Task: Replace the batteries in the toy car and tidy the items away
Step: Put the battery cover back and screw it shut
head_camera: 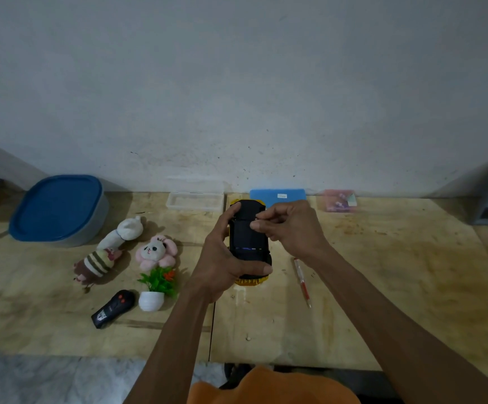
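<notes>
The left hand [222, 258] grips the toy car [248, 243], fingers curled round its left flank and thumb laid across the near end. The car is held above the counter [382, 272], underside up, long axis running away from the person, yellow bodywork showing at both ends. The right hand [289, 228] sits at the car's right side, fingertips [255, 225] curled and pinched at the dark underside panel near the far half; whether they grip a screw, a latch or the battery cover itself cannot be told. Judgement: the battery-cover step is in hand, and the coming move depends on the right hand, the nearer one to the panel, working along the car's long axis while the left steadies it. A red-and-white screwdriver [302, 282] lies on the counter just right of the car. A black remote control [113, 309] lies well left.
</notes>
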`<state>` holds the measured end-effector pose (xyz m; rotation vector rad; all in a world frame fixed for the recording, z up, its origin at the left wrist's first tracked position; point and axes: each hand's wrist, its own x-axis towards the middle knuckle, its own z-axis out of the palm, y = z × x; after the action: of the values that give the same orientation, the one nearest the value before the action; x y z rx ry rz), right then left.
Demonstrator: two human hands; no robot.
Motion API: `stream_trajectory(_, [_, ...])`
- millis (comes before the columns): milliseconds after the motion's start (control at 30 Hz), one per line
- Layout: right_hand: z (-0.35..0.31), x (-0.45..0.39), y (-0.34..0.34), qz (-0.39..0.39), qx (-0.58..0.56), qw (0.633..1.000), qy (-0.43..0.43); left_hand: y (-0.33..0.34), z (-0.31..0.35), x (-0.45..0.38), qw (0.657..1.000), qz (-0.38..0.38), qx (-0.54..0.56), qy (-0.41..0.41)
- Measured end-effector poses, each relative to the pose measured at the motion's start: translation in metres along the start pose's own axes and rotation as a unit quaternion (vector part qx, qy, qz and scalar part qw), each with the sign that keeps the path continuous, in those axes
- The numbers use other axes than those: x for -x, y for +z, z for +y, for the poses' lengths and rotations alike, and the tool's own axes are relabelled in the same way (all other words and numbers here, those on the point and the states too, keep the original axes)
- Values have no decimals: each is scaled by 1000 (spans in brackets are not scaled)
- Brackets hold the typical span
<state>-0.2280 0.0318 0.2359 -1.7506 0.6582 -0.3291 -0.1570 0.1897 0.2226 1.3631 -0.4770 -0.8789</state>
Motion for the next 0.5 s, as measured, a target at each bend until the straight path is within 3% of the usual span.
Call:
stream_trajectory(233, [-7,2,-4,-10,-41,999,-10,-5,4,1,1000,-9,-13,15])
stream_trajectory(500, [-26,2,-13,-63,-27,992,-102,-9,21,6,996,-27,-35,81])
